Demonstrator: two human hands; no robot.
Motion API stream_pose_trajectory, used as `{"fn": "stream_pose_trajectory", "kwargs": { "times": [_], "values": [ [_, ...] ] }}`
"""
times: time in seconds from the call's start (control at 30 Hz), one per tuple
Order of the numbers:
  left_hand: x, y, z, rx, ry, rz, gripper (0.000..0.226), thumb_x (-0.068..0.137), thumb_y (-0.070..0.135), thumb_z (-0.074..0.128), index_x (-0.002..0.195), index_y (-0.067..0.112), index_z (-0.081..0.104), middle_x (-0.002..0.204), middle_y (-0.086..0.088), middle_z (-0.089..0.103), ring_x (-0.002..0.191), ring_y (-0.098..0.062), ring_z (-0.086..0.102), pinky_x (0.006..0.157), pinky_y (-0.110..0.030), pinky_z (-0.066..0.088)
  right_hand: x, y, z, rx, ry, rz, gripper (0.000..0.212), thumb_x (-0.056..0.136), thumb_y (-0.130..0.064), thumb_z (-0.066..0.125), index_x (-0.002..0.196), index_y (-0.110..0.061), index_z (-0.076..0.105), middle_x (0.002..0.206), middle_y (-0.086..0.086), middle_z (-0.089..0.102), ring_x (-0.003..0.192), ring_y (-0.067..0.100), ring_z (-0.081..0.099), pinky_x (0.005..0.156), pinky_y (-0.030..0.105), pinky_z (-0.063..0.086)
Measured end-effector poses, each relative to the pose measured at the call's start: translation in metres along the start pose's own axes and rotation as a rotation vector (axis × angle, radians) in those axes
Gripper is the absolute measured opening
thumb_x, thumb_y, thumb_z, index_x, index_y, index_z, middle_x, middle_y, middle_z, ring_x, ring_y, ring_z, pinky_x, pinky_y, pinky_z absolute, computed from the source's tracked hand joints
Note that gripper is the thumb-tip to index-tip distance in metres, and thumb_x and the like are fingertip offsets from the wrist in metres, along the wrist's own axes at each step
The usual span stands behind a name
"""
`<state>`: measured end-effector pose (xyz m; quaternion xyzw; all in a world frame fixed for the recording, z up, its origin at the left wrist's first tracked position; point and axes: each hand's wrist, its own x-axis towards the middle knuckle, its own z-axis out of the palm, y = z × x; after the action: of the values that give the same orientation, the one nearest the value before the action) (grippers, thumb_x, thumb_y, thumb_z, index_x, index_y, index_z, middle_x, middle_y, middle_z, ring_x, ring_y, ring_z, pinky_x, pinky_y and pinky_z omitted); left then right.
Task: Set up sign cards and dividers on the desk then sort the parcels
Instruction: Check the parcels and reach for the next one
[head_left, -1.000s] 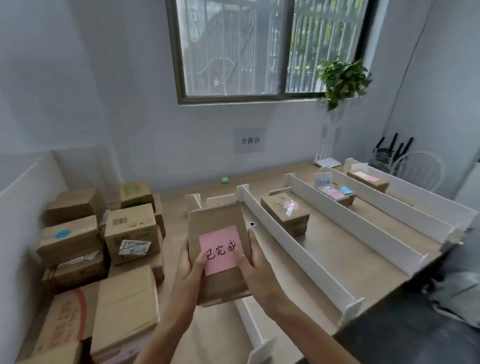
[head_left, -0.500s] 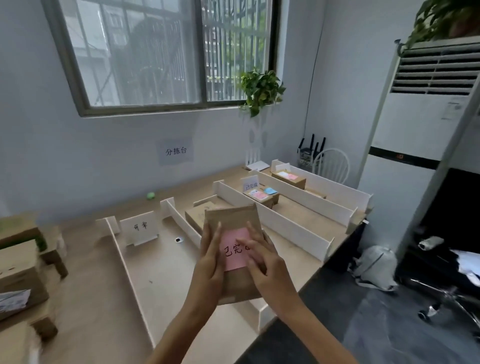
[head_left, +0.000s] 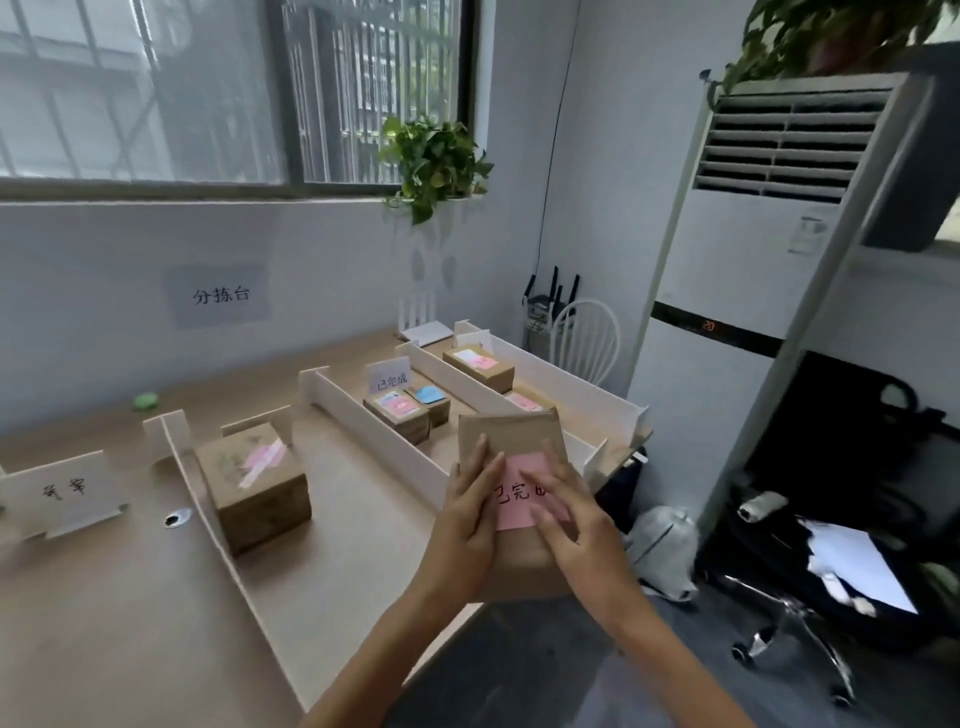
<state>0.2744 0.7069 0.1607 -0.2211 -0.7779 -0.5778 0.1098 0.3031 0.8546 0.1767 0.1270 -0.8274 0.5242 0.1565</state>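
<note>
Parcel (head_left: 511, 434) held above the desk's (head_left: 130, 597) front edge, lower centre of the frame.
Marked with a pink note (head_left: 519, 493), it is gripped between the left hand (head_left: 467, 525) and the right hand (head_left: 576, 535), with fingers laid across its top face and thumbs hidden. It is judged light and stiff, with smooth cardboard, and is best taken by opposite side faces. Dividers (head_left: 374, 431) and a sign card (head_left: 393, 375) are seen beyond, at centre.

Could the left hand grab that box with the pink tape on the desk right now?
Probably not yet: the left hand is busy holding the parcel with the right hand. Once freed, the path to the taped box looks open.
</note>
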Motion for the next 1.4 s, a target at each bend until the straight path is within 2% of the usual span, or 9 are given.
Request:
{"fn": "stream_pose_trajectory", "kwargs": {
  "times": [0.1,0.23,0.43,0.67,0.93,1.03,1.2,1.3,1.4],
  "values": [
    [0.036,-0.025,0.025,0.028,-0.022,-0.005,0.044,0.097,0.01,0.037,0.135,0.031,0.038,0.149,0.021,0.021,0.142,0.003,0.013,0.12,-0.044,0.013,0.029,0.032,-0.017,0.067,-0.053,0.028,0.03,0.093,-0.019,0.055,0.113,-0.039,0.065,0.145,-0.019,0.036,0.128,-0.02,0.029,0.096,-0.003,0.027],
    [0.088,-0.061,0.048,0.03,-0.011,-0.091,0.045,0.099,0.01,0.038,0.137,0.035,0.037,0.151,0.024,0.015,0.145,-0.007,0.008,0.12,-0.041,0.012,0.084,0.08,-0.024,0.063,-0.114,0.031,0.031,0.093,-0.017,0.055,0.103,-0.043,0.068,0.146,-0.019,0.037,0.134,-0.013,0.025,0.103,0.001,0.024],
    [0.184,-0.122,0.067,0.005,0.023,-0.174,0.043,0.1,0.019,0.036,0.13,0.049,0.034,0.152,0.024,0.017,0.143,-0.007,0.017,0.119,-0.036,0.019,0.195,0.15,-0.025,0.028,-0.177,0.087,0.021,0.091,-0.025,0.057,0.098,-0.04,0.071,0.141,-0.022,0.04,0.133,-0.01,0.03,0.112,0.019,0.025],
    [0.279,-0.185,0.07,0.035,0.068,-0.297,0.04,0.097,0.01,0.041,0.136,0.019,0.046,0.147,0.013,0.029,0.138,-0.007,0.027,0.113,-0.021,0.017,0.321,0.219,-0.023,0.082,-0.384,0.12,0.038,0.093,-0.01,0.053,0.089,-0.042,0.072,0.139,-0.012,0.05,0.133,-0.003,0.036,0.113,0.027,0.025],
    [0.333,-0.271,0.068,0.059,0.114,-0.618,0.031,0.095,0.014,0.043,0.122,0.024,0.054,0.146,0.003,0.036,0.131,-0.013,0.036,0.112,-0.032,0.028,0.415,0.306,0.026,0.063,-0.661,0.224,0.037,0.096,-0.004,0.043,0.093,-0.027,0.072,0.13,-0.01,0.056,0.122,0.005,0.047,0.097,0.015,0.032],
    [0.351,-0.305,0.065,0.04,0.186,-0.755,0.031,0.093,0.009,0.041,0.117,0.022,0.056,0.139,0.001,0.043,0.124,-0.012,0.041,0.105,-0.027,0.032,0.446,0.341,0.061,0.084,-0.744,0.261,0.039,0.094,-0.001,0.041,0.094,-0.027,0.069,0.127,-0.005,0.059,0.119,0.009,0.049,0.091,0.011,0.033],
    [0.373,-0.357,0.058,0.06,0.278,-0.898,0.041,0.087,-0.005,0.036,0.111,0.024,0.053,0.13,0.001,0.047,0.119,-0.011,0.043,0.089,-0.014,0.031,0.485,0.388,0.115,0.082,-0.883,0.272,0.048,0.09,0.001,0.039,0.084,-0.036,0.07,0.125,-0.005,0.061,0.12,0.011,0.051,0.102,0.024,0.036],
    [0.381,-0.39,0.051,0.136,0.306,-0.953,0.052,0.077,-0.015,0.034,0.106,0.024,0.053,0.122,0.004,0.048,0.118,-0.01,0.043,0.082,0.003,0.031,0.499,0.406,0.147,0.056,-0.946,0.255,0.05,0.085,0.007,0.037,0.089,-0.03,0.071,0.128,0.0,0.059,0.124,0.012,0.048,0.1,0.019,0.034],
    [0.379,-0.422,0.048,0.247,0.35,-0.996,0.052,0.075,-0.012,0.036,0.107,0.026,0.053,0.129,-0.001,0.049,0.125,-0.018,0.043,0.104,-0.018,0.035,0.502,0.426,0.175,0.018,-1.027,0.208,0.046,0.088,0.007,0.037,0.102,-0.023,0.069,0.133,0.002,0.055,0.129,0.013,0.043,0.099,0.014,0.029]
  ]
}}
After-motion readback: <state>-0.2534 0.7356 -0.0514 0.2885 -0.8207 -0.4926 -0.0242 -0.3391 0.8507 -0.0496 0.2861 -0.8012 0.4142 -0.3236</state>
